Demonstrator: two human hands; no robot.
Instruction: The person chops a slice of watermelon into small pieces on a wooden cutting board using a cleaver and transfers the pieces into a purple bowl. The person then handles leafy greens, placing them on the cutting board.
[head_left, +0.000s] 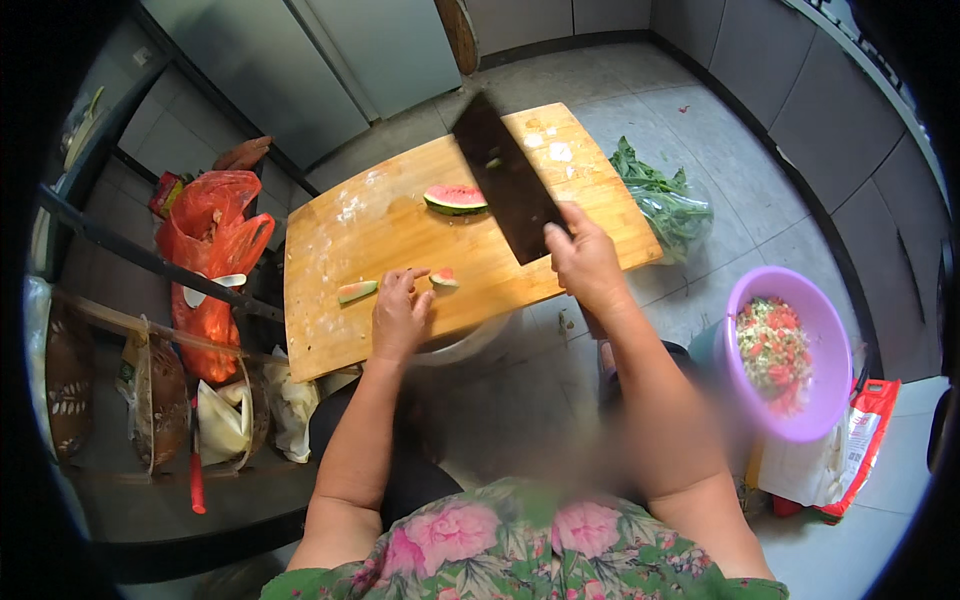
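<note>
My right hand (586, 262) grips a wide dark cleaver (510, 180), lifted above the right part of a wooden cutting board (345, 240). Its blade slants up and away and partly covers a larger watermelon wedge (454, 199) with red flesh and green rind. My left hand (400, 311) rests low at the board's near side, fingers bent and nothing seen in its grasp. Just right of its fingertips sits a small watermelon piece (444, 280). On its other side lies a strip of watermelon rind (358, 292).
A purple basin (829, 360) of chopped pink and pale green bits stands at right. Leafy greens in a clear bag (671, 206) lie beyond the board's right edge. A dark-framed rack with a red plastic bag (210, 247) borders the left. White scraps (559, 151) dot the board.
</note>
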